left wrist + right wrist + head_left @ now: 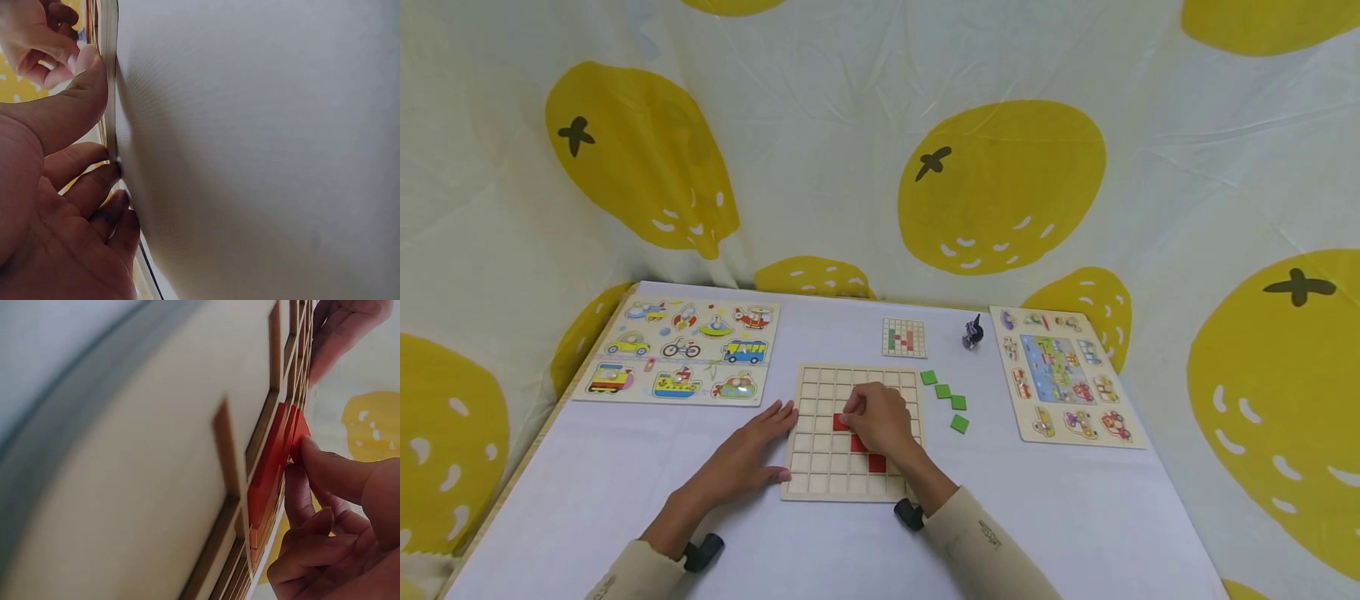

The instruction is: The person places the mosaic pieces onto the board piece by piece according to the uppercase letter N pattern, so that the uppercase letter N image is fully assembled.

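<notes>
A wooden grid board [818, 482] with square cells lies flat on the table. My left hand [747, 454] rests at its left side, thumb and fingertips against the edge. Over the board's middle, my right hand [880, 419] pinches a red square tile [300, 434] between thumb and finger; the tile stands tilted at its cell in the right wrist view. Two more red tiles, one in the centre [858, 444] and one lower [877, 463], sit in cells on a diagonal. The hand hides part of the upper right cells.
Several green tiles [958, 402] lie right of the board. Behind it is a small pattern card [904, 337] with coloured squares. A small dark figurine [973, 332] stands nearby. A vehicle puzzle [677, 350] is at the left, another picture puzzle [1015, 400] at the right.
</notes>
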`<state>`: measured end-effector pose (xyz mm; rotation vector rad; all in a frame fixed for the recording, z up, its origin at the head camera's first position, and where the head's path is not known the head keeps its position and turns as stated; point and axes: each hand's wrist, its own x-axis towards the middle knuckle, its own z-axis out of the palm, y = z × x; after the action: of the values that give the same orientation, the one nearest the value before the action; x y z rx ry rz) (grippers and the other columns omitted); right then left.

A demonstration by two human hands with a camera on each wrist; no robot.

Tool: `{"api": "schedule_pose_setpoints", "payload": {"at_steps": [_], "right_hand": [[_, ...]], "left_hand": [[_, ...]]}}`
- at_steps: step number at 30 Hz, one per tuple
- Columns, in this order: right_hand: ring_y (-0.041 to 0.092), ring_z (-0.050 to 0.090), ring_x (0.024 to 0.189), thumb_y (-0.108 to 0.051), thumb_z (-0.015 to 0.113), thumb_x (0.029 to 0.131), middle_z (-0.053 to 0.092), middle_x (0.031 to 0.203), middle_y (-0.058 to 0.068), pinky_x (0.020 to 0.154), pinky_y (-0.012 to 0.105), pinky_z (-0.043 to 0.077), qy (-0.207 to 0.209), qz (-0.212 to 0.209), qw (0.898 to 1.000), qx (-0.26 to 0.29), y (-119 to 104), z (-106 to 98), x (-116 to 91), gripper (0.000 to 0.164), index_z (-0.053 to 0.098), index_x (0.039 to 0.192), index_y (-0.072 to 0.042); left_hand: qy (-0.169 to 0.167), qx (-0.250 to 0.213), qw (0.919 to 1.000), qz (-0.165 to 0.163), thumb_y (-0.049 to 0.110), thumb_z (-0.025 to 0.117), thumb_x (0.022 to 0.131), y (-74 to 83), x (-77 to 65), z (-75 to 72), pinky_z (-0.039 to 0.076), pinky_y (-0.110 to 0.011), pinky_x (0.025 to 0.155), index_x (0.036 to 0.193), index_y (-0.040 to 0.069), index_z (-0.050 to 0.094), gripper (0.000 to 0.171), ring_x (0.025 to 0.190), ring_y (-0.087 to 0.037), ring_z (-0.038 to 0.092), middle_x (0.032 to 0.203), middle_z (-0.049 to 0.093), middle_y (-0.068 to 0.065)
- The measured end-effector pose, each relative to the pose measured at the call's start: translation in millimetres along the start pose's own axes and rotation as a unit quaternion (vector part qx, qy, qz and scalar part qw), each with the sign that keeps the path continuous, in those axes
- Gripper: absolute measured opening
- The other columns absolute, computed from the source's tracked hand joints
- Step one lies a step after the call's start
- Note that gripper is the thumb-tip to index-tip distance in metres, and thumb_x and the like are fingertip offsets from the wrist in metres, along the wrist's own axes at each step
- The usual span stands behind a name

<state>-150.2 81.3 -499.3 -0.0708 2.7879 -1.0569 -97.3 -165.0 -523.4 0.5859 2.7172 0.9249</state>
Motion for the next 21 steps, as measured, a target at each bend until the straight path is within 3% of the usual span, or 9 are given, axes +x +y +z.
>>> {"api": "schedule_pose_setpoints", "payload": {"at_steps": [13,21], "right_hand": [[0.013,0.060,0.069,-0.017,0.087,0.088,0.065,0.072,-0.007,0.060,0.030,0.047,-0.038,-0.030,0.998,-0.031,2.1,-7.1,1.2,0.015,0.075,0.081,-0.023],[0.014,0.063,0.085,-0.021,0.089,0.086,0.069,0.086,-0.008,0.074,0.031,0.051,-0.066,-0.051,0.996,0.023,19.0,-23.3,5.0,0.014,0.080,0.097,-0.022]], "left_hand": [[-0.001,-0.001,1.0000,0.000,0.022,0.093,0.081,0.2,-0.1,-0.7,0.033,-0.065,0.126,0.163,0.008,0.041,0.098,0.165,-0.038,0.023,0.175,0.032,-0.009],[0.000,0.007,1.0000,0.001,0.023,0.093,0.081,0.3,0.0,-0.5,0.034,-0.064,0.125,0.163,0.007,0.041,0.098,0.164,-0.039,0.024,0.174,0.033,-0.010]]}}
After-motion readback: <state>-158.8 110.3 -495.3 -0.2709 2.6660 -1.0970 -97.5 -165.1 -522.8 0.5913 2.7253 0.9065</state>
